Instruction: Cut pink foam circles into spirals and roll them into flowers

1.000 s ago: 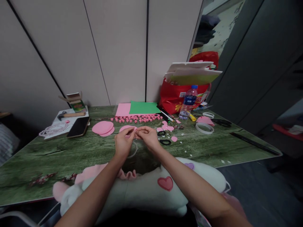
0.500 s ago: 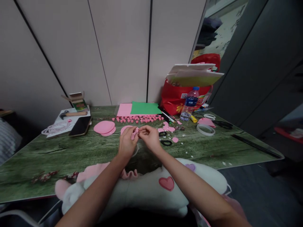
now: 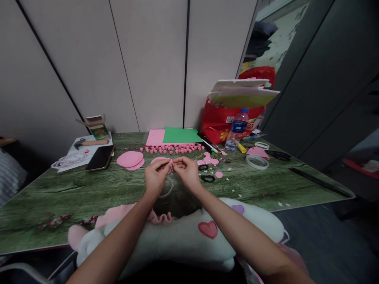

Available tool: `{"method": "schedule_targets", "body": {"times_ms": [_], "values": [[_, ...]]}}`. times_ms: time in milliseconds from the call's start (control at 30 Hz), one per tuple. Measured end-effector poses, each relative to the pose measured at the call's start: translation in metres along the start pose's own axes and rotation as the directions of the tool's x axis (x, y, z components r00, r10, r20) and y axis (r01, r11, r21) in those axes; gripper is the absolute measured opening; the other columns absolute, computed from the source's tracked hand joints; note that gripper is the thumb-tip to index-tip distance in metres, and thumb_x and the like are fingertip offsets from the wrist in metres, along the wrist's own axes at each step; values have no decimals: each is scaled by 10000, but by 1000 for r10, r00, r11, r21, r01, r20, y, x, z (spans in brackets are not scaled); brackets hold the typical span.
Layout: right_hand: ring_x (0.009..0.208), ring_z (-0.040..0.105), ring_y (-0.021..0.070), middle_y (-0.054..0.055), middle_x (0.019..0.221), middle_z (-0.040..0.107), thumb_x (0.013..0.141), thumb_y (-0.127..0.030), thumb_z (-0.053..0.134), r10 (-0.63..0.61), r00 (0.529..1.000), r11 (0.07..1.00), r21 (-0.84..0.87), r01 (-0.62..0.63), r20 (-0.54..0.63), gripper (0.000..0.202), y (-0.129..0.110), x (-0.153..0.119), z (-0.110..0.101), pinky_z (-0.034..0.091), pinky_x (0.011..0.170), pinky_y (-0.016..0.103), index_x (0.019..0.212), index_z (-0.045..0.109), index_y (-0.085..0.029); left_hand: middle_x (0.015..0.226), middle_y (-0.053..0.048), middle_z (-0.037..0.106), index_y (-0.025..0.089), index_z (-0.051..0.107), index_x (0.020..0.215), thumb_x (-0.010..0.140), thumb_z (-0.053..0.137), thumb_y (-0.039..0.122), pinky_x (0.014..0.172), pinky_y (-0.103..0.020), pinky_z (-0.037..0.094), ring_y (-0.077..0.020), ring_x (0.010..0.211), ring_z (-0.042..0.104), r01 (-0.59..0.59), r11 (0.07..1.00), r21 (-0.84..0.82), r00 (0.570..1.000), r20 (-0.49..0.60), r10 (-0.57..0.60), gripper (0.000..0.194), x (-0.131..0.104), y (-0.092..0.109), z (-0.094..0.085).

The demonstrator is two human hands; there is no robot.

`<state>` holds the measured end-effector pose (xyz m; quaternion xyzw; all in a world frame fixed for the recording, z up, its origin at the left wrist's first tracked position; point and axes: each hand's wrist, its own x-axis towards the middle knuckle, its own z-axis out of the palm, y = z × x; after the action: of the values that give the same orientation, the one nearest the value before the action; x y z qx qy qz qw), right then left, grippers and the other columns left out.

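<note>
Near the table's middle, my left hand (image 3: 155, 176) and my right hand (image 3: 187, 172) meet at their fingertips, both closed on a small pink paper piece (image 3: 171, 162), partly hidden by the fingers. A pink paper disc (image 3: 160, 159) lies just behind my left hand. Beyond the hands runs a row of small pink rolled pieces (image 3: 174, 149). Larger pink discs (image 3: 129, 159) are stacked to the left. Scissors with black handles (image 3: 207, 178) lie right of my right hand. A tape roll (image 3: 167, 187) shows below the hands.
A phone (image 3: 100, 158), hammer (image 3: 92, 142) and open box (image 3: 97, 127) are at left. Pink and green sheets (image 3: 181, 135) lie at the back. A red bag (image 3: 215, 121), bottle (image 3: 238, 129) and wide tape roll (image 3: 257, 161) stand or lie right. A plush toy (image 3: 177, 240) rests in front.
My left hand has shifted slightly left and its fingers have turned, leaving more of the tape roll below it visible. My right hand has barely moved.
</note>
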<state>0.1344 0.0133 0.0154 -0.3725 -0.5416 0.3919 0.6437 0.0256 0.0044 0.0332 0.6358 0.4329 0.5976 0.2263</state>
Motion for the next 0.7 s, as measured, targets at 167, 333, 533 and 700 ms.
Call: {"method": "schedule_targets", "body": {"times_ms": [167,333,533,700], "values": [[532,583,122,5,628,605,611,-221,588,16,1000,998,67,-16,12,110,0,0,0,504,560,251,701,573,-160,780,-62,653,142,662,758,636,605,266,681,-286,475,-159,726,594,35,998,-48,999,-2,-35,183,0,0,0],[550,592,127,6,633,607,611,-224,582,39,999,994,97,-39,-2,116,0,1,1,510,583,260,705,572,-158,784,-63,649,141,658,750,628,607,271,671,-283,480,-160,721,595,62,996,-70,998,5,-62,185,0,2,0],[531,572,113,-7,607,592,614,-196,552,-5,999,998,-61,2,-35,134,-3,1,-1,489,549,229,743,558,-159,758,-53,634,134,635,761,625,598,259,637,-264,482,-141,667,587,59,996,-70,998,33,-57,189,-1,2,3],[546,583,130,-14,614,598,627,-177,515,-70,996,962,-267,55,-47,174,-8,-2,-3,485,559,244,800,532,-183,804,-53,602,137,589,885,624,578,191,682,-283,476,-140,699,574,-74,996,43,996,49,71,266,-2,-2,4]]}}
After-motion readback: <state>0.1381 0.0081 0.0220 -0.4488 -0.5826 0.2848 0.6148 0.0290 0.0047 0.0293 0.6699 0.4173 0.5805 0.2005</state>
